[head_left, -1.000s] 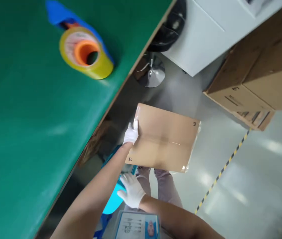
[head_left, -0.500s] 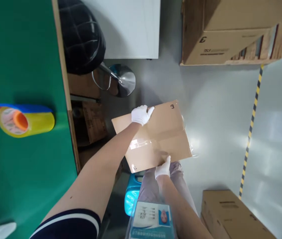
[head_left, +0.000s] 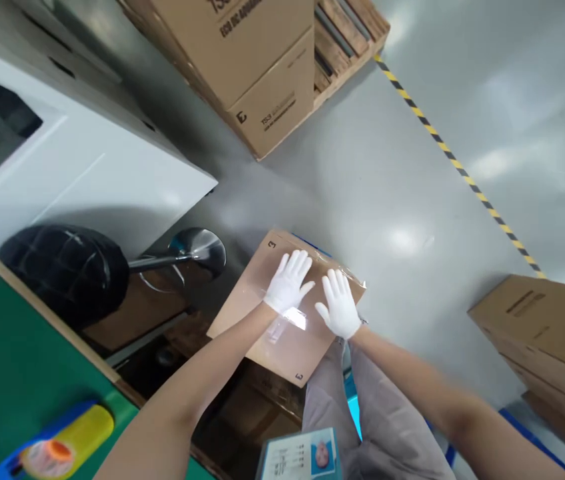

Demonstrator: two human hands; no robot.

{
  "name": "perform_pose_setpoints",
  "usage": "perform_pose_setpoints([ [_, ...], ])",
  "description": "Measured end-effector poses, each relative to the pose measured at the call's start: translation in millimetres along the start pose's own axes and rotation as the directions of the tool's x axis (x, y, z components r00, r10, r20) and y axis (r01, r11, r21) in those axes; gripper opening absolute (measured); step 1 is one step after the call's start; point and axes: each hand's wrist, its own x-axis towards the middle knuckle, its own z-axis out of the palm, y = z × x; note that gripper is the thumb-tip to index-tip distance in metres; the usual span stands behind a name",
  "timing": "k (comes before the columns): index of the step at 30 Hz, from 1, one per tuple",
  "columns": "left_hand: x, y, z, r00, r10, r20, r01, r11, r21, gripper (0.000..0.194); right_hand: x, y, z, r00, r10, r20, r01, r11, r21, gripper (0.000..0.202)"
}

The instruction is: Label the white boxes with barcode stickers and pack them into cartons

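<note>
A brown cardboard box (head_left: 247, 320) with clear tape over its upper face is in front of my legs. On that face my left hand (head_left: 287, 283), in a white glove, lies flat with its fingers spread. Beside it my right hand (head_left: 340, 303), gloved too, rests palm down near the box's right edge, fingers stretched out. Neither hand grips anything. Shiny clear tape shows along the far right edge, and a bit of blue peeks out behind the box.
A green-topped table (head_left: 27, 347) at lower left carries a tape dispenser (head_left: 72, 443). Near it stand a black stool (head_left: 67, 273) and a white cabinet (head_left: 127, 180). Cartons (head_left: 272, 100) sit on a wooden pallet (head_left: 342, 40); more cartons (head_left: 547, 320) are at right. Striped tape (head_left: 452, 160) marks the floor.
My hands have gone from holding the box by opposite edges to lying flat on its top. The box has turned and appears lower, and my view has swung round.
</note>
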Motion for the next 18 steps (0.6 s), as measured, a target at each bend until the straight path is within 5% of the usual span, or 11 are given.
perform_pose_setpoints([
  [4,40,-25,0.2,0.946,0.260,0.196,-0.265,0.964,0.003,0.074,53,14,23,0.989,-0.100,0.111,0.106,0.993,-0.049,0.066],
  [9,69,-35,-21.4,0.912,0.274,0.305,-0.299,0.953,0.038,0.072,83,9,38,0.997,0.036,0.072,-0.034,0.999,-0.032,0.058],
  [13,89,13,-25.1,0.895,0.231,0.381,-0.286,0.954,0.094,0.033,70,7,11,0.979,0.201,-0.010,-0.201,0.979,0.024,0.050],
  [18,101,109,12.3,0.826,0.287,0.484,-0.369,0.926,0.080,0.030,-12,35,-34,0.879,0.457,-0.137,-0.436,0.886,0.156,0.046],
])
